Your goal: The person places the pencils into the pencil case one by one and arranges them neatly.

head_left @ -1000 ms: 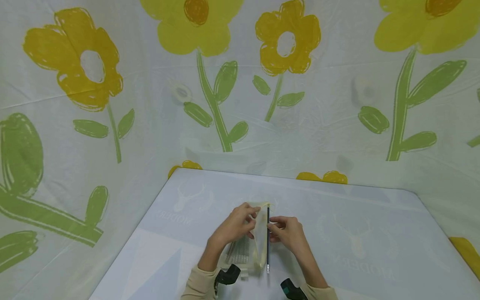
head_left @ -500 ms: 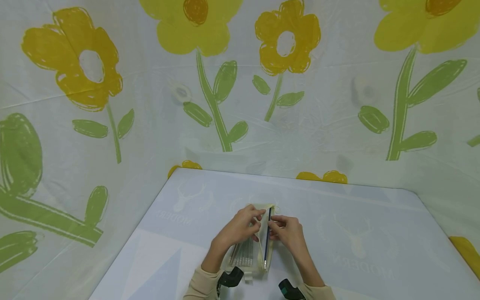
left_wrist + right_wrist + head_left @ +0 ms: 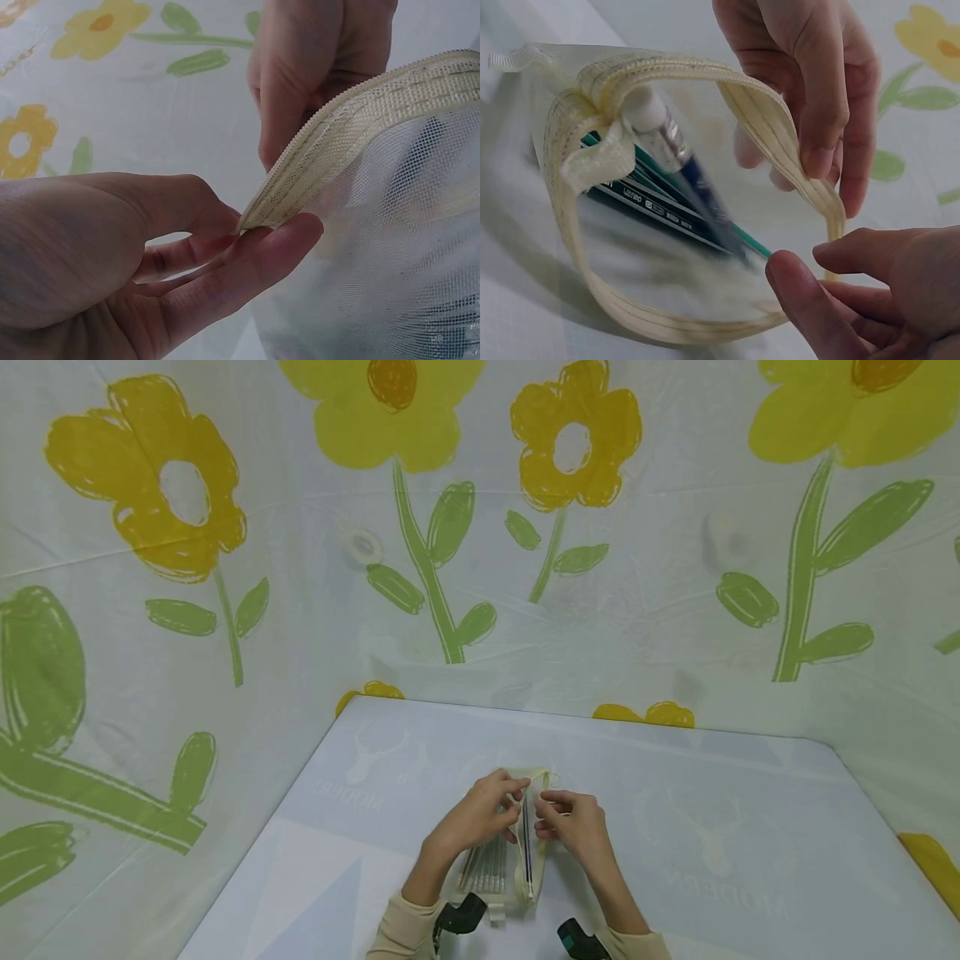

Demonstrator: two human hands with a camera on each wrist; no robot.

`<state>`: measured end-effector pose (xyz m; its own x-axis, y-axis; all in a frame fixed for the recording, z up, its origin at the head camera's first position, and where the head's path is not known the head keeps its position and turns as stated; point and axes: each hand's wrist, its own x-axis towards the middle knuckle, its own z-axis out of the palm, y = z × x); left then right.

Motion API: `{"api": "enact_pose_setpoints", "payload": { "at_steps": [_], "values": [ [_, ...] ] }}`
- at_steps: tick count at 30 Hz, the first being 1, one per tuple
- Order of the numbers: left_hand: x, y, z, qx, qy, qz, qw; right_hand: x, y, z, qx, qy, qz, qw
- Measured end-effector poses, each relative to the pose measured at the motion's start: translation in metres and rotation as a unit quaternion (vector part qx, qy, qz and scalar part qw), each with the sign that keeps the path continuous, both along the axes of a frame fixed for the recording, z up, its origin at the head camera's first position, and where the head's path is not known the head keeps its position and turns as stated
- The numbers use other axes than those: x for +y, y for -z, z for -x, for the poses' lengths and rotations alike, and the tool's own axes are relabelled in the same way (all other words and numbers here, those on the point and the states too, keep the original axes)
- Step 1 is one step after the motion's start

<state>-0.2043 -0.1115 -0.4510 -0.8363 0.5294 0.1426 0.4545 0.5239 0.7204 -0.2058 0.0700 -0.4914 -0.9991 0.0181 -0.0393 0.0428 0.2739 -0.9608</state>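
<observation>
A pale yellow mesh pencil pouch (image 3: 538, 893) stands unzipped on the table, its zipper rim (image 3: 679, 330) spread into a loop. At the rim's left side my left hand (image 3: 480, 810) pinches the zipper tape (image 3: 315, 165) between thumb and fingers. My right hand (image 3: 577, 827) is at the other side of the opening, thumb and index finger apart with nothing between them, fingertips right at the rim. A dark blue pencil (image 3: 697, 180) with a white eraser leans inside the mouth. Below it, several dark green pencils (image 3: 667, 210) lie in the pouch.
The pouch rests on a white patterned table (image 3: 720, 877). Behind the table hangs a white curtain (image 3: 645, 610) printed with yellow flowers. A black wrist camera (image 3: 461, 914) sits on the left wrist, another black camera (image 3: 581, 939) on the right.
The blue pencil has moved left from beside the pouch into its mouth, and the right fingers have let it go. The left hand and pouch have shifted slightly right.
</observation>
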Motion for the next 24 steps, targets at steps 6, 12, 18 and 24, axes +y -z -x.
{"api": "enact_pose_setpoints", "payload": {
  "at_steps": [6,12,18,24],
  "values": [
    [-0.001,-0.001,0.000,0.011,0.000,0.008,0.9999,0.001,-0.002,-0.001,-0.005,-0.012,0.002,1.000],
    [-0.002,-0.001,0.000,-0.001,0.005,-0.009,0.9999,0.011,-0.003,-0.004,-0.061,-0.154,-0.047,0.985],
    [-0.003,0.000,0.000,-0.001,0.006,-0.010,0.9999,0.010,0.001,-0.005,-0.049,-0.236,-0.068,0.968],
    [-0.002,0.001,0.001,0.008,0.004,0.001,1.0000,0.003,0.005,-0.005,-0.013,-0.223,-0.091,0.971]
  ]
}}
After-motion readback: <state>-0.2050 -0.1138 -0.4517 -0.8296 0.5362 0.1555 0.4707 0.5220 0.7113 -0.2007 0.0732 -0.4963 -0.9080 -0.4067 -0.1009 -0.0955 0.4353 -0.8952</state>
